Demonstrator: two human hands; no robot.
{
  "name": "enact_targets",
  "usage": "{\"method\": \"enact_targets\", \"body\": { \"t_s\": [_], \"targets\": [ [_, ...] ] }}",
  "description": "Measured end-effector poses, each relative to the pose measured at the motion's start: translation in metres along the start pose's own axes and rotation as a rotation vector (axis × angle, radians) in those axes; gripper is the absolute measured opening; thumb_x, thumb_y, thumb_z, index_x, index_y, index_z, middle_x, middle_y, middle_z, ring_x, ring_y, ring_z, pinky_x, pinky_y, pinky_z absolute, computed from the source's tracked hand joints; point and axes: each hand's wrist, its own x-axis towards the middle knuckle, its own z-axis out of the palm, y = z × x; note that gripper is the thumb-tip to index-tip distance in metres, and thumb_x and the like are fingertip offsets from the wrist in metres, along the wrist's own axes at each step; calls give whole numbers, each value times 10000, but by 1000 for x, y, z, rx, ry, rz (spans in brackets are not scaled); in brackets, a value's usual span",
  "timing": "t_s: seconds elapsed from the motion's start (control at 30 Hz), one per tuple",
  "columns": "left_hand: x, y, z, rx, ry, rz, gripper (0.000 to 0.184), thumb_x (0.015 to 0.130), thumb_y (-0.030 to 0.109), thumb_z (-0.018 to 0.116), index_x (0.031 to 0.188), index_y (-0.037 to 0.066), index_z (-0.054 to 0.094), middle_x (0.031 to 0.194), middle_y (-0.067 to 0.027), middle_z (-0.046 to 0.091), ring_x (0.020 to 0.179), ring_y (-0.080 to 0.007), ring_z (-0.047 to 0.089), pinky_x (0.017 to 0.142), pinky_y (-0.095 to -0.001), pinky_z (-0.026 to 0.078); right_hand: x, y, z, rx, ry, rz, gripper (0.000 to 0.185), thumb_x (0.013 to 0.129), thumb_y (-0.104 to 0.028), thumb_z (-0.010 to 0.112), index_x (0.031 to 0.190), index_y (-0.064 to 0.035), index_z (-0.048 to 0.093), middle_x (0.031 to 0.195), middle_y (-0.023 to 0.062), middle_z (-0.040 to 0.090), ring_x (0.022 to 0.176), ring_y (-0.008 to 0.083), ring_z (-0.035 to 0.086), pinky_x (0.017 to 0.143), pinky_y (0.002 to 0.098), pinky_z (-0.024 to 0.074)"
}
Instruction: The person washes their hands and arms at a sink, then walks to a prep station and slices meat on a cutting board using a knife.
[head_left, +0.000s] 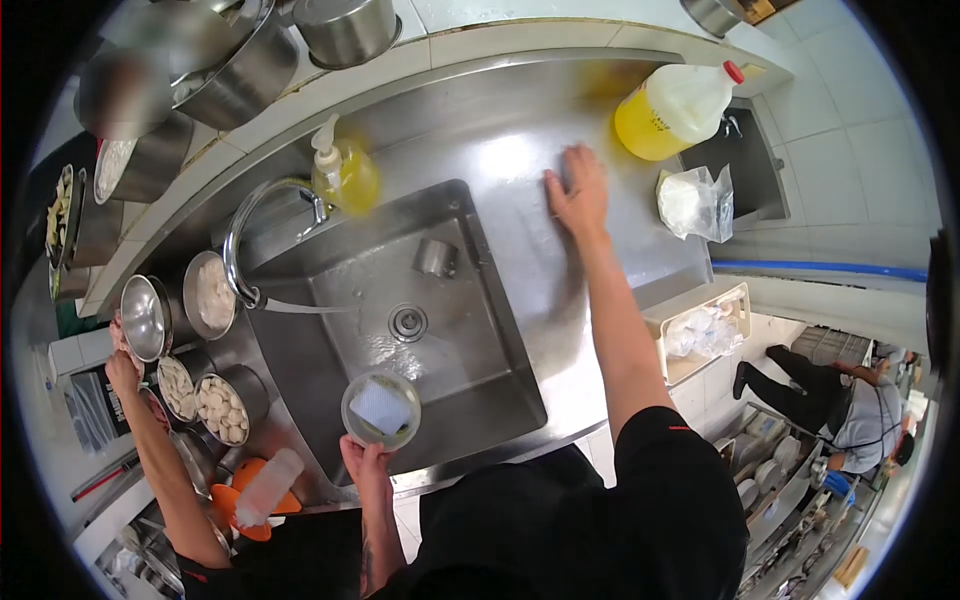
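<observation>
Steel counter [450, 130] shone. Left hand [369, 464] held bowl [408, 432] over sink [455, 340], likely to keep counter dry. Right hand [580, 197], fingers wide, seemed to rest there.

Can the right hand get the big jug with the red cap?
Probably yes: the right hand looks open, close to the jug, with nothing seen standing between them on the steel counter.
</observation>
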Motion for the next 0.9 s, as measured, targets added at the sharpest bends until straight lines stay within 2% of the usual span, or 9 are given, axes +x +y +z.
{"method": "enact_targets", "body": {
  "t_s": [0.2, 0.27, 0.37, 0.43, 0.5, 0.6, 0.67, 0.8, 0.9],
  "targets": [
    [6, 42, 58, -21, -111, 38, 326, 809, 14, 573, 1108, 52, 450, 1109, -84, 561, 950, -171, 602, 712, -351, 577, 4, -94, 58, -217, -238, -19, 681, 985, -476, 498, 1543, -119, 340, 1648, 165, 184, 1522, 343, 153, 1216, 569, 133],
    [11, 62, 88, -20, -165, 79, 328, 809, 15, 572, 1114, 48, 456, 1108, -84, 564, 944, -165, 603, 699, -342, 578, -4, -153, 43, -172, -506, -169, 653, 989, -468, 482, 1532, -129, 356, 1631, 144, 247, 1518, 328, 179, 1217, 564, 141],
    [25, 94, 140, -110, -295, 160, 303, 836, 25, 582, 1120, 35, 477, 1100, -84, 568, 971, -181, 622, 691, -370, 602, -105, -160, 100, -135, -319, -656, 566, 939, -400, 563, 1433, -131, 504, 1530, 149, 418, 1440, 292, 364, 1199, 560, 207],
    [36, 116, 190, -162, -329, 234, 283, 855, 29, 587, 1117, 22, 481, 1063, -90, 576, 932, -203, 648, 700, -396, 613, -172, -180, 74, 671, -828, 43, 438, 885, -304, 630, 1292, -142, 618, 1351, 121, 605, 1297, 269, 537, 1166, 597, 261],
    [65, 132, 234, -168, -373, 261, 270, 862, 30, 593, 1103, -3, 477, 1016, -111, 583, 834, -232, 672, 699, -404, 615, -245, -173, 84, 318, -873, -513, 282, 890, -279, 625, 1124, -137, 690, 1252, 92, 663, 1216, 305, 595, 1131, 638, 292],
    [122, 140, 297, -90, -466, 249, 235, 881, 64, 615, 1047, 14, 457, 889, -95, 594, 759, -235, 678, 758, -436, 623, -275, -186, 33, 523, -864, -415, 194, 905, -270, 620, 980, -122, 721, 1181, 84, 690, 1151, 315, 619, 1085, 683, 316],
    [152, 134, 333, -64, -417, 272, 252, 881, 66, 617, 1056, 5, 445, 854, -101, 584, 716, -238, 674, 752, -436, 623, -256, -199, -13, 613, -1017, -221, 281, 975, -335, 587, 1036, -99, 727, 1261, 91, 681, 1145, 319, 636, 1052, 485, 422],
    [185, 128, 365, -89, -320, 329, 307, 902, 95, 628, 1097, -14, 418, 820, -127, 578, 676, -246, 671, 724, -430, 621, -192, -216, -91, 800, -1097, -123, 269, 980, -304, 584, 1003, -81, 732, 1165, 110, 717, 1050, 345, 664, 936, 417, 493],
    [186, 127, 351, -131, -391, 337, 341, 953, 182, 615, 1173, 1, 428, 936, -122, 599, 863, -247, 676, 834, -455, 593, -142, -205, -123, 909, -1134, -156, 254, 960, -278, 600, 915, -58, 717, 850, 126, 714, 804, 371, 666, 838, 377, 539]
  ]
}}
